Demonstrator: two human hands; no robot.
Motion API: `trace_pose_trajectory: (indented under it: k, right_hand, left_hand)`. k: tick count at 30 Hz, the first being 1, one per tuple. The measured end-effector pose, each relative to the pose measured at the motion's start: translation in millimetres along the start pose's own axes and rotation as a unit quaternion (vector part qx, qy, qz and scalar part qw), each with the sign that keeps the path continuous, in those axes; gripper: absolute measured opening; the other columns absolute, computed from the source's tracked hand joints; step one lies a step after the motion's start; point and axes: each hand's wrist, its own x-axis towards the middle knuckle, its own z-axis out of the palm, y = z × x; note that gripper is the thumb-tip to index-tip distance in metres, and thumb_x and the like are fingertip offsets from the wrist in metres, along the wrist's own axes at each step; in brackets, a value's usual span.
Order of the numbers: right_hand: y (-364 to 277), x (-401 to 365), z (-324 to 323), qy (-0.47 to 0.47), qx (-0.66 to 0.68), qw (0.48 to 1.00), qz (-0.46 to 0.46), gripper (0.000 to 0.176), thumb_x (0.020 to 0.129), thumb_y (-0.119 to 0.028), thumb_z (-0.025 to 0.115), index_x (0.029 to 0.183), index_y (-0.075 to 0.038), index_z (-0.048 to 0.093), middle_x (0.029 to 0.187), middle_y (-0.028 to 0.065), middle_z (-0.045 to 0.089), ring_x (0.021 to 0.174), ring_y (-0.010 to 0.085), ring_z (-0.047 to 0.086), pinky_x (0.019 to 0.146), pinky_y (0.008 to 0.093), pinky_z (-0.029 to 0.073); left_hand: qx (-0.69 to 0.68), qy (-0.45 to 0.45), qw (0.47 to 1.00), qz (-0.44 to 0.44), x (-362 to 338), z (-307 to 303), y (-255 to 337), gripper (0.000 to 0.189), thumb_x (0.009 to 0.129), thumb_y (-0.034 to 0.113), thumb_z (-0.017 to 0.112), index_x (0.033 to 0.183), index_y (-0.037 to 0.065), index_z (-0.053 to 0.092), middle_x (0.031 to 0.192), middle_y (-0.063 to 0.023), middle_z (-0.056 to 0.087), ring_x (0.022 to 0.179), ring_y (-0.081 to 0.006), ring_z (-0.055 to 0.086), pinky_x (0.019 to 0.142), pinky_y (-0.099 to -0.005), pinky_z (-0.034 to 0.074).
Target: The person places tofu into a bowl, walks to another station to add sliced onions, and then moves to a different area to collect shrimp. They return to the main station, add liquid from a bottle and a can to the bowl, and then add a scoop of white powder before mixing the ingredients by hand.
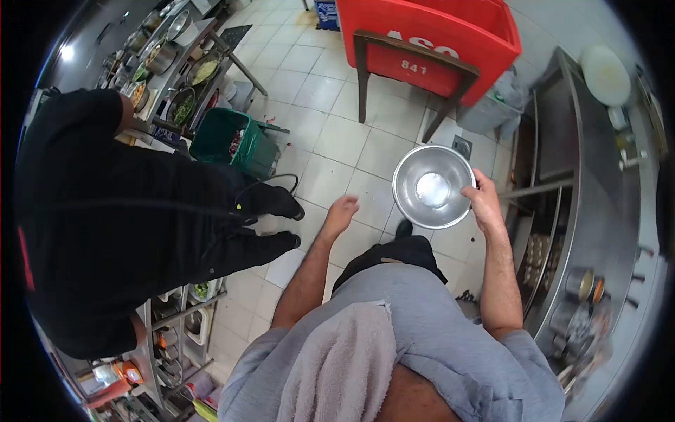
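One co-worker in black clothes [126,190] stands off to our left, next to a metal rack [188,309] loaded with kitchen stuff. Just past those legs there's a dark green, square-mouthed plastic bin [264,156], so we'd give that side some room when swinging anything around.

Next comes our left hand [342,214], out over the pale tiled floor [337,141] with nothing in it, fingers loosely bent and well apart from the other hand. Honestly, that looks like a handy spare: we'd bring it up under the far side of the rim if things start to wobble. There's a pinkish-grey cloth towel [344,352] draped over our front too, and we'd want it clear of the metal.

Further right, beyond our feet, is a big red plastic container [387,63] with white lettering. Nearer to us is the round, shiny stainless steel bowl [434,186], held out in front of our body, mouth up, bare metal showing inside.

Our right hand [485,200] is clamped on its right edge, thumb over the rim and the other fingers seemingly round the outside. A one-sided hold like that can tip, so we'd say firm thumb, steady wrist, elbow closer in. Far right runs a long stainless steel counter [598,183]; we'd watch that the bowl doesn't clip its edge.
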Motion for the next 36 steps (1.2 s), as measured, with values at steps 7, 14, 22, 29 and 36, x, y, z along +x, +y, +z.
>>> trace_pose_trajectory:
  k: [7, 14, 22, 29, 36]
  right_hand:
    - [-37.1, 187.3, 31.6, -0.108, -0.070, 0.992, 0.008, 0.036, 0.069, 0.003, 0.048, 0.105, 0.003, 0.053, 0.087, 0.0064, 0.057, 0.079, 0.0132, 0.051, 0.072, 0.0256, 0.041]
    - [-76.4, 316.5, 123.7, -0.297, -0.148, 0.943, -0.020, 0.038, 0.068, 0.004, 0.048, 0.105, 0.002, 0.053, 0.089, 0.0058, 0.058, 0.081, 0.0127, 0.052, 0.074, 0.0236, 0.040]
    - [-77.0, 398.3, 196.3, -0.388, -0.240, 0.883, -0.111, 0.037, 0.068, 0.000, 0.046, 0.105, 0.003, 0.053, 0.090, 0.0147, 0.060, 0.086, 0.0203, 0.057, 0.079, 0.0307, 0.043]
    - [-61.6, 405.1, 252.7, -0.584, -0.374, 0.689, -0.211, 0.038, 0.069, -0.004, 0.047, 0.106, 0.002, 0.053, 0.096, 0.0225, 0.058, 0.093, 0.0360, 0.055, 0.082, 0.0379, 0.042]
    - [-29.0, 279.3, 270.9, -0.697, -0.414, 0.553, -0.190, 0.032, 0.068, -0.004, 0.049, 0.099, 0.002, 0.053, 0.086, 0.0183, 0.059, 0.081, 0.0281, 0.056, 0.075, 0.0341, 0.043]
  left_hand:
    - [-0.102, 0.065, 0.992, -0.046, 101.8, -8.8, 101.0, 0.024, 0.084, 0.017, 0.056, 0.103, 0.001, 0.056, 0.090, -0.0050, 0.060, 0.084, -0.0116, 0.054, 0.075, -0.0264, 0.043]
    - [-0.197, 0.182, 0.942, -0.201, 124.3, -37.7, 53.3, 0.019, 0.083, 0.019, 0.058, 0.093, 0.003, 0.059, 0.084, -0.0018, 0.059, 0.074, -0.0092, 0.051, 0.068, -0.0236, 0.042]
    - [-0.243, 0.224, 0.924, -0.194, 181.5, -28.7, 62.8, 0.028, 0.087, 0.028, 0.053, 0.102, 0.004, 0.057, 0.087, -0.0027, 0.059, 0.079, -0.0121, 0.054, 0.070, -0.0270, 0.045]
    - [-0.526, 0.403, 0.731, -0.164, 127.8, 32.1, 75.0, 0.042, 0.091, 0.040, 0.042, 0.116, 0.007, 0.048, 0.109, -0.0054, 0.052, 0.095, -0.0165, 0.052, 0.081, -0.0323, 0.043]
    - [-0.682, 0.457, 0.570, 0.040, 47.6, 81.7, 93.4, 0.062, 0.090, 0.051, 0.034, 0.133, 0.007, 0.027, 0.122, -0.0078, 0.044, 0.103, -0.0202, 0.050, 0.081, -0.0382, 0.045]
